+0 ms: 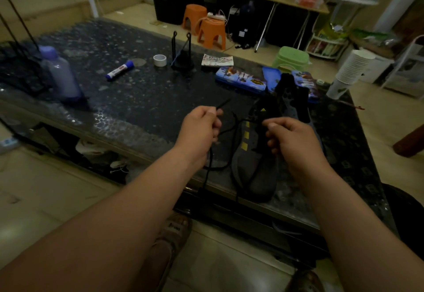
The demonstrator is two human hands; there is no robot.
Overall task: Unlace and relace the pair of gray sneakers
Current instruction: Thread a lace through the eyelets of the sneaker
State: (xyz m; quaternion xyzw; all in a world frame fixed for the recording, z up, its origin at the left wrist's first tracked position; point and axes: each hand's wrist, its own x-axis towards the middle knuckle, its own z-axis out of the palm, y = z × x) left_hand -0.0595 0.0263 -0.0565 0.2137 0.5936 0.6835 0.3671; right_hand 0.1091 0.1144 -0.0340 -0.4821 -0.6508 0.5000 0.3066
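Gripping the limp black lace (219,167), left hand (202,128) pinches near its probably stiffer tip, right hand (291,137) near the soft, light-looking sneaker (259,172).

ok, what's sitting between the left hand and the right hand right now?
Between the left hand and the right hand: loose black lace loops and the yellow-striped side of the gray sneaker, shown in the head view.

Position: a single wide-angle camera on the person's head, above the near edge of the desk (128,112).
Facing: forward and down, across the desk toward the room's far side.
Nearness: close to the desk's near edge; floor (218,257) along the bottom.
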